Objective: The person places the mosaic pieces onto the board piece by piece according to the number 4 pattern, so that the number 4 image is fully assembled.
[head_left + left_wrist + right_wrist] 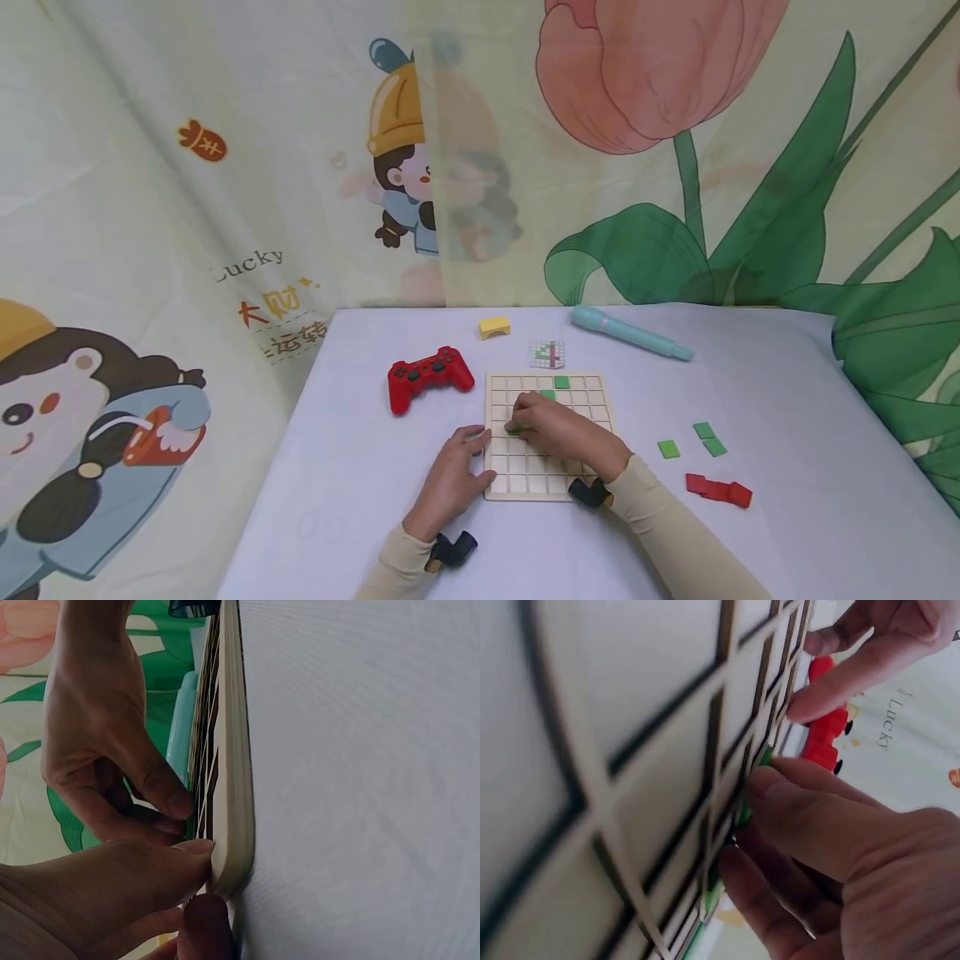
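Observation:
A pale wooden grid board [525, 497] lies on the white table, its square cells framed by thin strips. Over its left part, my right hand [566, 429] pinches a small green tile [516, 429] between thumb and fingers, right at a cell. In the right wrist view that tile [765, 755] shows partly behind the thumb. Two other green tiles, one near the top edge [562, 382] and one just below it [548, 393], sit in cells. My left hand [448, 475] rests against the board's left edge, thumb and fingers spread and touching the frame.
Left of the board lies a red game controller [431, 379]. Behind it are a yellow block [494, 327], a small printed grid card [548, 354] and a light blue tube [630, 333]. To the right lie loose green tiles [669, 449] and overlapping red tiles [717, 489].

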The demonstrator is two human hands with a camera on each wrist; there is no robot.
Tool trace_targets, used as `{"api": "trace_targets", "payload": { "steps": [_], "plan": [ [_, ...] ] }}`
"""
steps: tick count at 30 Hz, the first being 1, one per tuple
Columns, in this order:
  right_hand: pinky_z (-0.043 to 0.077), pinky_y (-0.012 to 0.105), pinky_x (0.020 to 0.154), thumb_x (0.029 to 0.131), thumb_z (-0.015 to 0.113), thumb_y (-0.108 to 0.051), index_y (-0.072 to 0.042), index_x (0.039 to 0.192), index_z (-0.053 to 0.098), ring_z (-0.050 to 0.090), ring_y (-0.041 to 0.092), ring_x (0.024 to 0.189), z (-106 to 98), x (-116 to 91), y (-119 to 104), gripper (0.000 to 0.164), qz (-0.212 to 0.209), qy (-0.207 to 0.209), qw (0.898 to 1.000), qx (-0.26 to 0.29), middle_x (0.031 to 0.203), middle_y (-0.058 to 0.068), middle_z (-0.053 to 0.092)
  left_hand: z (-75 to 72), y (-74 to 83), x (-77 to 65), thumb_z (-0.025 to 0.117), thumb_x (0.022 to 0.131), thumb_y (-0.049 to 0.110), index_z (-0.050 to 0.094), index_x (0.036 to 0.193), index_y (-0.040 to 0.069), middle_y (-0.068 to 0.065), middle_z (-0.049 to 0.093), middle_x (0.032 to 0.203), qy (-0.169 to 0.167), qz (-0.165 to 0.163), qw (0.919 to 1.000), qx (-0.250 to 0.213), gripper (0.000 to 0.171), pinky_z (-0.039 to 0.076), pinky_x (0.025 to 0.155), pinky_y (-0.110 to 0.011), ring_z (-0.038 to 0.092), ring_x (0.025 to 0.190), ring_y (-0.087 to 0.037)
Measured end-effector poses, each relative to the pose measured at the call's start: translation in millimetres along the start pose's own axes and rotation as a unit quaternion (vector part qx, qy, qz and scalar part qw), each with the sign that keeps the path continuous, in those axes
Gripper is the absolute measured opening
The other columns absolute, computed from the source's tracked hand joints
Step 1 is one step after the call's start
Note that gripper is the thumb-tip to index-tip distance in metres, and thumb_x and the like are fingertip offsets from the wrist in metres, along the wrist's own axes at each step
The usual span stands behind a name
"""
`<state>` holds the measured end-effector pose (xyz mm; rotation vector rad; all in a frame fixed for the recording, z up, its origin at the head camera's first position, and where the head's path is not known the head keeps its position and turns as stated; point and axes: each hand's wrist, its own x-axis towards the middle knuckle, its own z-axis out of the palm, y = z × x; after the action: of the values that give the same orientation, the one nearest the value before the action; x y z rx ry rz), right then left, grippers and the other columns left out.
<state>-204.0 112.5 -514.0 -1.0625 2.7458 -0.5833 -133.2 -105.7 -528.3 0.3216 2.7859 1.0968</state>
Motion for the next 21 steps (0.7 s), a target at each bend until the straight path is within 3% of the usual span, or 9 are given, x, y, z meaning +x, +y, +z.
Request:
{"api": "trace_targets", "payload": {
  "steps": [7,10,14,18,21],
  "plan": [
    [0.060,0.034,0.102,0.100,0.066,0.003,-0.014,0.134,0.076,0.064,0.017,0.115,-11,-11,-2,0.039,0.004,-0.033,0.999,0.021,0.125,0.002,0.067,0.3,1.2,-0.5,0.086,0.087,0.008,0.063,0.146,0.000,-0.018,0.056,0.155,-0.004,-0.009,1.0000,0.004,0.064,0.051,0.115,-0.055,0.057,0.143,-0.039],
    [0.061,0.039,0.102,0.102,0.063,0.003,-0.013,0.140,0.071,0.066,0.020,0.118,-23,-21,1,0.042,0.005,-0.017,0.999,0.033,0.129,0.004,0.067,0.4,1.1,-0.3,0.086,0.087,0.007,0.063,0.145,-0.001,-0.018,0.057,0.154,0.001,0.000,1.0000,0.006,0.063,0.051,0.115,-0.055,0.057,0.142,-0.039],
    [0.062,0.042,0.098,0.104,0.062,0.002,-0.010,0.142,0.068,0.067,0.023,0.115,-45,-46,17,0.041,0.031,0.036,0.998,0.036,0.129,0.010,0.066,1.2,1.3,-1.1,0.086,0.085,0.005,0.064,0.144,-0.003,-0.019,0.058,0.152,0.008,0.005,0.9999,0.006,0.063,0.051,0.114,-0.055,0.058,0.141,-0.039],
    [0.064,0.045,0.094,0.102,0.065,0.001,-0.007,0.140,0.068,0.067,0.027,0.113,-64,-83,43,0.039,0.116,0.091,0.989,0.030,0.129,0.016,0.065,1.6,2.8,-3.2,0.087,0.084,0.004,0.064,0.144,-0.003,-0.019,0.059,0.152,0.012,-0.002,0.9999,0.007,0.064,0.052,0.114,-0.054,0.059,0.140,-0.039],
    [0.065,0.051,0.091,0.103,0.067,-0.005,-0.003,0.142,0.065,0.067,0.037,0.112,-76,-113,67,0.040,0.227,0.106,0.968,0.025,0.133,0.024,0.060,1.4,3.6,-3.1,0.087,0.084,0.004,0.064,0.144,-0.003,-0.019,0.059,0.152,0.014,-0.006,0.9998,0.011,0.064,0.052,0.114,-0.054,0.058,0.140,-0.039]
  ]
}}
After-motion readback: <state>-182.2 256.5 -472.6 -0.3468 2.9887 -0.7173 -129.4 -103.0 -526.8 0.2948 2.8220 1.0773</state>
